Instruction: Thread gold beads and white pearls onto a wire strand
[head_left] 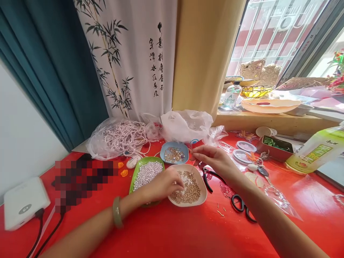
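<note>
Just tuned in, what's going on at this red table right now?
A person is sorting beads at a red table. The left hand reaches into a white dish of small gold beads, fingertips on them. The right hand is raised just above the dishes, pinching something too small to make out. A green tray of white pearls and a blue dish of mixed beads sit alongside; black scissors lie to the right.

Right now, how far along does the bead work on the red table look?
Sorted already: white pearls fill the green dish, gold beads sit in the white dish, mixed ones in the blue dish. In hand: the left hand picks at the gold beads, and the right hand pinches something too small to tell. Left: a bag of pearl strings lies unused, and no finished piece shows.
</note>
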Demonstrator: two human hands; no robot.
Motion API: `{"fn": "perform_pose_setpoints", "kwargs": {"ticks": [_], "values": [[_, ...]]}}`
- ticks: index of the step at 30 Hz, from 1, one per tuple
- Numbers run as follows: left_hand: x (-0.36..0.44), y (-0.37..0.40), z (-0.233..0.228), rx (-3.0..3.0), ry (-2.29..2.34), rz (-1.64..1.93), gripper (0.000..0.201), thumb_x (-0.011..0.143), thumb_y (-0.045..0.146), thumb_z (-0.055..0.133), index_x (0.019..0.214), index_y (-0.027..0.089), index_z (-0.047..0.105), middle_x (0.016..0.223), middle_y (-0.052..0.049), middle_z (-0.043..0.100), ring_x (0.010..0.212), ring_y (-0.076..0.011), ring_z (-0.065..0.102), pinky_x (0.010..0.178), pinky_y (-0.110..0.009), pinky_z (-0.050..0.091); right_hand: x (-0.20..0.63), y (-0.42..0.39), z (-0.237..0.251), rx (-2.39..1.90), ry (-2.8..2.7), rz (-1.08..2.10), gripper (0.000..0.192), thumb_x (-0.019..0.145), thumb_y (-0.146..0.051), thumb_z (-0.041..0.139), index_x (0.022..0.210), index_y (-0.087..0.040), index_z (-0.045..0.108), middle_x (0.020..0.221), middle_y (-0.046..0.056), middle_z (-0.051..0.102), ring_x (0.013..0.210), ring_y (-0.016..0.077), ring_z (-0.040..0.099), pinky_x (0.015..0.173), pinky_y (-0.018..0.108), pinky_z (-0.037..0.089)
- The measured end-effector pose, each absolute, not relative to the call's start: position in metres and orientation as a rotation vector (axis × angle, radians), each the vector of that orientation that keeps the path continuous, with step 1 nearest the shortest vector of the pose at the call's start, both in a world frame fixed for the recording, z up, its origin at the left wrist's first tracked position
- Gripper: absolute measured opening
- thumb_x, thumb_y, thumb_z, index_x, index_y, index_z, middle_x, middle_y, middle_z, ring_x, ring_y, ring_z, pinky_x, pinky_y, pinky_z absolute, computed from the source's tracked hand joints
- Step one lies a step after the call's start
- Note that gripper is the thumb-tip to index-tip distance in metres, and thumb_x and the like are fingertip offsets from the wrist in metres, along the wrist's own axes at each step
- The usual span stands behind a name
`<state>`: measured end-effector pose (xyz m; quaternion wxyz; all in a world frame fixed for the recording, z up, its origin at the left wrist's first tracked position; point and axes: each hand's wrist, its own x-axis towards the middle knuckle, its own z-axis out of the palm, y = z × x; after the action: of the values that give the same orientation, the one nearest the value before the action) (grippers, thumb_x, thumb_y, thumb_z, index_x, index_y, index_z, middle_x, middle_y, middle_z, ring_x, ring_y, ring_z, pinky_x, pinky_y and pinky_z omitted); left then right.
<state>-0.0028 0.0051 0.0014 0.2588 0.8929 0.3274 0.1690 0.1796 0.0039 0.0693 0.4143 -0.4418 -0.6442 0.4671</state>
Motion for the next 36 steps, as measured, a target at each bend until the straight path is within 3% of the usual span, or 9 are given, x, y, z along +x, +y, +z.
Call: {"fn": "perform_pose_setpoints", "kwargs": {"ticks": [6,13,23,36], "values": [[-0.008,0.013,0.005,2.27,0.884,0.539,0.021,0.075,0.02,0.047,0.081,0.016,0.067,0.081,-0.005,0.066,0.075,-0.0136,0.056,0.07,-0.022,0.039,0.179,0.003,0.067,-1.142,-1.654,1.128,0.015,0.071,-0.03,0.056,0.076,-0.016,0.061,0.065,0.0,0.061,0.054,0.0087,0.055,0.053,0.022,0.044],[-0.014,0.021,0.002,1.763,0.923,0.63,0.02,0.065,0.024,0.057,0.079,0.013,0.066,0.079,-0.006,0.067,0.072,-0.0155,0.058,0.068,-0.027,0.043,0.179,0.005,0.066,-1.16,-1.663,1.116,0.02,0.07,-0.033,0.057,0.08,-0.015,0.059,0.069,0.002,0.062,0.058,0.0102,0.056,0.056,0.024,0.044],[-0.015,0.027,0.004,1.079,0.764,0.938,0.017,0.06,0.016,0.065,0.077,0.013,0.065,0.074,-0.004,0.063,0.07,-0.0092,0.056,0.071,-0.023,0.041,0.16,-0.003,0.055,-1.282,-1.875,1.115,0.014,0.073,-0.025,0.049,0.065,-0.016,0.057,0.062,0.002,0.062,0.055,0.0107,0.053,0.05,0.022,0.037],[-0.012,0.025,0.006,0.899,0.595,1.001,0.015,0.057,0.011,0.068,0.071,0.01,0.061,0.067,0.0,0.061,0.064,-0.007,0.056,0.069,-0.021,0.042,0.148,-0.007,0.034,-1.158,-1.783,1.116,0.011,0.072,-0.023,0.047,0.065,-0.017,0.052,0.071,0.002,0.06,0.065,0.0139,0.055,0.058,0.025,0.042]]}}
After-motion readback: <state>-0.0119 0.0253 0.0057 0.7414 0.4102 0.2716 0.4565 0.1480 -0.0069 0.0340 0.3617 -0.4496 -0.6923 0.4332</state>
